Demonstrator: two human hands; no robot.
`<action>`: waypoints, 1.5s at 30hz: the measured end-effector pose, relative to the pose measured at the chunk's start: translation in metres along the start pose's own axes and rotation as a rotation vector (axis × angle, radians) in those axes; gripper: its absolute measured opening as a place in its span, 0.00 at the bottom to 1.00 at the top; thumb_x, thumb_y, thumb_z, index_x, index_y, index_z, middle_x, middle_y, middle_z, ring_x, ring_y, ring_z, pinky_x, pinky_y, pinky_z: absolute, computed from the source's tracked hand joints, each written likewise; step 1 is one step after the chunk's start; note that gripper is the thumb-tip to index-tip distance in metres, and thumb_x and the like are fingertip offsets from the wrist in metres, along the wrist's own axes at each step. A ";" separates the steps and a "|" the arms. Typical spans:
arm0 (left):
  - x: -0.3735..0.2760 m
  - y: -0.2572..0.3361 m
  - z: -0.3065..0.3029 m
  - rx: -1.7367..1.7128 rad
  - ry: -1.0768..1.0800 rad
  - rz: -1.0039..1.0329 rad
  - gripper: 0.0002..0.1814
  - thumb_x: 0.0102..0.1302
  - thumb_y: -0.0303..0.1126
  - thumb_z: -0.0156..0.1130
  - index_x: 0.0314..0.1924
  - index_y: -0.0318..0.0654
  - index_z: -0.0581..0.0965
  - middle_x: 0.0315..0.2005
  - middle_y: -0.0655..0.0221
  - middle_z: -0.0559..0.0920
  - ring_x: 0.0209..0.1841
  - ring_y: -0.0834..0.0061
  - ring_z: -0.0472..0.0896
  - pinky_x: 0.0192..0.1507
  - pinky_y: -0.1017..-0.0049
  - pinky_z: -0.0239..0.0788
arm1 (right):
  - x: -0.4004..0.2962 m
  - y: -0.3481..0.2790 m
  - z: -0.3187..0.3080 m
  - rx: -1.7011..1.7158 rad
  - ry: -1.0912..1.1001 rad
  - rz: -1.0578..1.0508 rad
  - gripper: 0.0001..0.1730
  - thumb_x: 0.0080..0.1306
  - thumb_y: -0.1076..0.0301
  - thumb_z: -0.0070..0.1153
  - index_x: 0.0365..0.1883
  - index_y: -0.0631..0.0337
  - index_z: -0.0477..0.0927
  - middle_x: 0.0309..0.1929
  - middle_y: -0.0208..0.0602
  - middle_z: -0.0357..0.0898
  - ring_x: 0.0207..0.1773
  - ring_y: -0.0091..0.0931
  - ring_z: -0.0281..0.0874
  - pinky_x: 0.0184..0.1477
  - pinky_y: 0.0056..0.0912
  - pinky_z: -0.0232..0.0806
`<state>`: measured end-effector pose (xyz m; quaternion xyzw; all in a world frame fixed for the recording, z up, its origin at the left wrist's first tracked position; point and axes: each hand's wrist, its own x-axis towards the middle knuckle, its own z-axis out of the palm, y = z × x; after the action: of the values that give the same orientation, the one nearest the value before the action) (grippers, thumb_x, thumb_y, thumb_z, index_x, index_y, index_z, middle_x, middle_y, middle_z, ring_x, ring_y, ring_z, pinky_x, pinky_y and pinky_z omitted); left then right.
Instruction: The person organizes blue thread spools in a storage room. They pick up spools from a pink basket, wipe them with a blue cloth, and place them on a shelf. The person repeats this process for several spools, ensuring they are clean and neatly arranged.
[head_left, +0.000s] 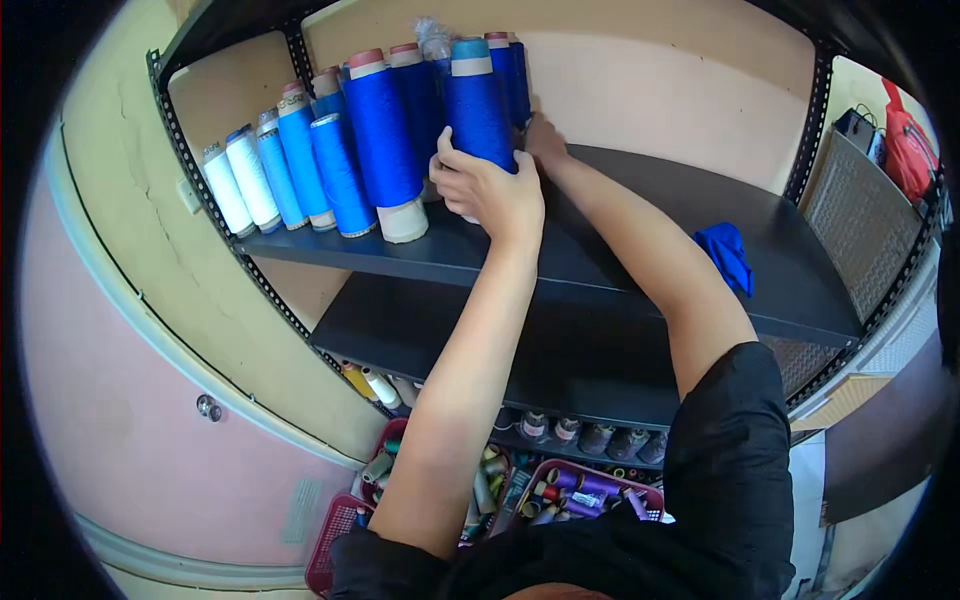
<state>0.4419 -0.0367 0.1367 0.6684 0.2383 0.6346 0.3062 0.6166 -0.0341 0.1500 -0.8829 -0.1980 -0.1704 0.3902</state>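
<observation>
My left hand is wrapped around the lower part of a dark blue thread cone with a teal tip, on a black shelf. Farther back, my right hand reaches beside another dark blue cone; its fingertips are partly hidden, so its hold cannot be told. Left of my left hand stands a big blue cone with a pink tip. Beyond it are lighter blue spools and white spools. A plastic-wrapped cone top shows behind.
A blue cloth lies on the shelf at right. Perforated metal posts frame the rack. Below are a lower shelf, glass jars and a basket of spools. A red bag is at far right.
</observation>
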 end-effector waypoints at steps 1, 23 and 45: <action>0.001 -0.003 0.000 -0.001 -0.033 -0.017 0.47 0.50 0.31 0.71 0.66 0.40 0.53 0.56 0.47 0.61 0.59 0.44 0.63 0.60 0.51 0.54 | -0.003 -0.004 -0.002 0.043 0.031 -0.010 0.38 0.65 0.40 0.53 0.59 0.66 0.68 0.55 0.61 0.74 0.59 0.47 0.73 0.59 0.47 0.66; 0.039 -0.048 0.042 0.051 -0.523 -0.043 0.42 0.53 0.20 0.67 0.67 0.35 0.59 0.57 0.48 0.66 0.53 0.51 0.77 0.52 0.65 0.76 | -0.010 -0.016 -0.017 0.210 0.106 -0.505 0.57 0.57 0.42 0.65 0.72 0.68 0.49 0.56 0.67 0.71 0.58 0.52 0.72 0.61 0.48 0.64; -0.077 -0.143 -0.282 -0.116 -0.762 0.652 0.27 0.53 0.25 0.64 0.57 0.44 0.76 0.29 0.67 0.79 0.31 0.65 0.79 0.43 0.65 0.72 | -0.089 -0.110 -0.085 0.298 0.704 -0.939 0.23 0.69 0.65 0.51 0.61 0.61 0.69 0.56 0.44 0.73 0.59 0.38 0.67 0.64 0.42 0.57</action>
<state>0.1656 0.0387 -0.0173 0.8741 -0.1471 0.4204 0.1939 0.4740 -0.0493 0.2319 -0.5274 -0.4472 -0.5768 0.4349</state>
